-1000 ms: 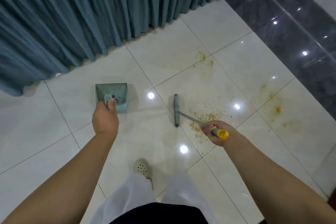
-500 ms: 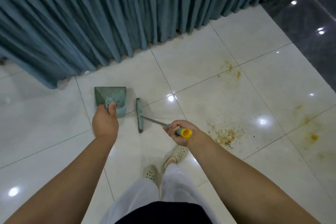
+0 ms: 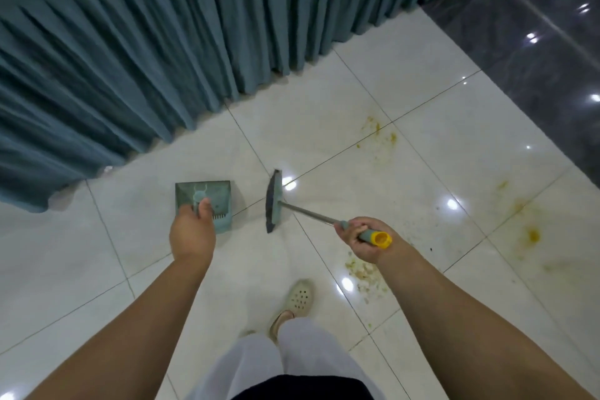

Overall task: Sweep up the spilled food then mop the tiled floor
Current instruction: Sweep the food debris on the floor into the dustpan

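Now we are gripping the dustpan [image 3: 207, 204] in our left hand [image 3: 192, 230], mid-frame, our right hand [image 3: 365, 239] holding the broom [image 3: 274, 201], spilled food [image 3: 365, 273] lying below it.

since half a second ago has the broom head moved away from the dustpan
Yes. The broom head now sits farther right of the dustpan, with a wider strip of tiled floor between them than before.

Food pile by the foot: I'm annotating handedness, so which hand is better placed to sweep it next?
Right. The right hand grips the broom, and the food pile lies just under that wrist. The left hand is across the body, holding the dustpan.
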The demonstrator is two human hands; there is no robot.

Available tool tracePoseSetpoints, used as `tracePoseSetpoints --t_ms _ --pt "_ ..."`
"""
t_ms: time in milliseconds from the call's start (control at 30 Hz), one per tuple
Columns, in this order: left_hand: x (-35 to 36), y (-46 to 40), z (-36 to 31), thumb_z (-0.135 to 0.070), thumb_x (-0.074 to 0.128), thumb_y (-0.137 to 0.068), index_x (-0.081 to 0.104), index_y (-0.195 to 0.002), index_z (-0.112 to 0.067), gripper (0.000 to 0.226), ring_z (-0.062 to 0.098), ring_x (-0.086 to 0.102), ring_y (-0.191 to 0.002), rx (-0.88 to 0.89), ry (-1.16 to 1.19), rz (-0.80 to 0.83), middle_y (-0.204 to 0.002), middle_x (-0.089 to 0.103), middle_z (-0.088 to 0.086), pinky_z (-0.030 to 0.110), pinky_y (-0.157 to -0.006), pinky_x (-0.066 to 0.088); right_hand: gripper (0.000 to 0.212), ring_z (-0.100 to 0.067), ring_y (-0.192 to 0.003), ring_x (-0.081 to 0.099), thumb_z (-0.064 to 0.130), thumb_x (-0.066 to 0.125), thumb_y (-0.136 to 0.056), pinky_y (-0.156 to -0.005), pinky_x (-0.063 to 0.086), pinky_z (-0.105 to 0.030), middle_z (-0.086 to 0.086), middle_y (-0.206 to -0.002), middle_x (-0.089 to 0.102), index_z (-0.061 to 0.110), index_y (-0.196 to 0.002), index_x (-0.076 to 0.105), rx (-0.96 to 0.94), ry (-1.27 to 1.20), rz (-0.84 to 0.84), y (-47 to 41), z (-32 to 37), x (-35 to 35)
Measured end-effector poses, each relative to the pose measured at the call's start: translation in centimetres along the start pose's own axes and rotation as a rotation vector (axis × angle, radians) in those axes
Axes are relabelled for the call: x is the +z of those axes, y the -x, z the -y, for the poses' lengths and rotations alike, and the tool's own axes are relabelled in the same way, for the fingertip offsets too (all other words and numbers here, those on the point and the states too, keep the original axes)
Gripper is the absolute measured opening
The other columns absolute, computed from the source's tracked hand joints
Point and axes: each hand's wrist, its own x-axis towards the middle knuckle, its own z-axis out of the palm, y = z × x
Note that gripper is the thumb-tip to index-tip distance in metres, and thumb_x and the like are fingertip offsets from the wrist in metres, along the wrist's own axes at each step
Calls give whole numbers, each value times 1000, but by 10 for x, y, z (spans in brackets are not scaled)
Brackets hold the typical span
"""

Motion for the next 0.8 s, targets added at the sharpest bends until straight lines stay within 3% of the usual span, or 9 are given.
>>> tracePoseSetpoints --t_ms 267,400,567,800 --pt "70 -4 -77 -40 39 -98 53 -95 4 46 38 60 -86 132 45 165 -94 64 26 33 -66 38 21 -15 -23 38 2 39 -97 -28 38 -14 -24 -93 45 2 -118 39 -149 -335 -45 33 68 -56" --pt "96 -2 -108 -41 38 -98 53 -95 2 46 36 60 -85 219 40 233 -93 66 23 31 -64 36 33 -12 -24 37 3 39 -97 -28 37 -14 -24 -92 47 3 -130 34 -196 -438 -99 51 76 -96" --pt "119 -4 -142 -43 38 -98 52 -93 1 46 27 52 -73 311 15 318 -90 65 22 30 -61 33 28 -11 -23 38 7 37 -99 -28 36 -13 -21 -88 47 -3 -125 33 -235 -527 -157 73 75 -133" --pt "129 -37 -187 -41 40 -98 52 -91 2 45 35 59 -82 394 2 450 -89 65 23 31 -63 35 46 -10 -24 40 11 39 -100 -30 37 -11 -20 -85 48 0 -143 28 -279 -663 -242 86 73 -120"
